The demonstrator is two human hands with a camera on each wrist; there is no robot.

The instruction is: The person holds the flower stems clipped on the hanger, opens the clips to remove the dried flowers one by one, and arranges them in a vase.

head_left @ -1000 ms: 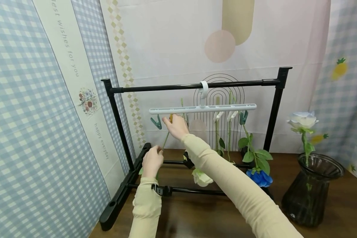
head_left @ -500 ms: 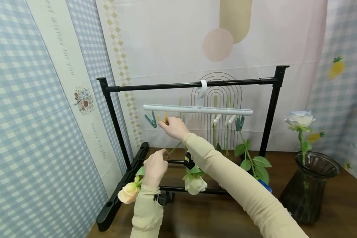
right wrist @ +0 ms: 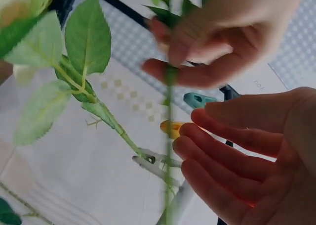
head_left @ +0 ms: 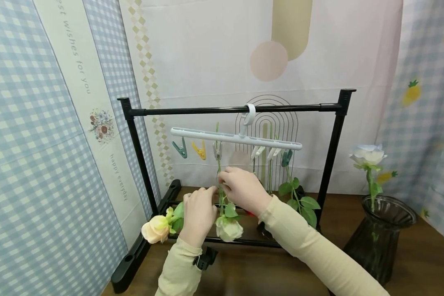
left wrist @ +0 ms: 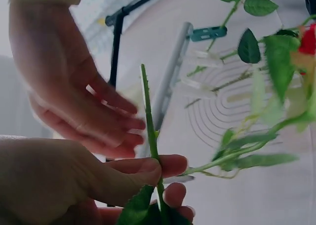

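Note:
My left hand (head_left: 202,202) pinches the green stem (left wrist: 149,117) of a peach rose (head_left: 154,229) between thumb and fingers; the bloom hangs left of the hand and the cut end points up. My right hand (head_left: 238,186) hovers just right of it with relaxed fingers (right wrist: 223,147) and holds nothing. Between the hands hangs a white rose (head_left: 228,228), head down, from a clip on the white hanger (head_left: 237,139). Empty teal (head_left: 179,148) and yellow (head_left: 200,150) clips hang left of it.
The hanger hooks over a black rack (head_left: 192,110) on a brown table (head_left: 266,271). More stems with leaves (head_left: 302,203) hang from the right clips. A dark glass vase (head_left: 378,236) with a pale rose (head_left: 368,155) stands right. Patterned cloth backdrops close in behind and left.
My right hand came down from the yellow clip to beside the left hand. The left hand rose toward the middle with the peach rose, which has come into view.

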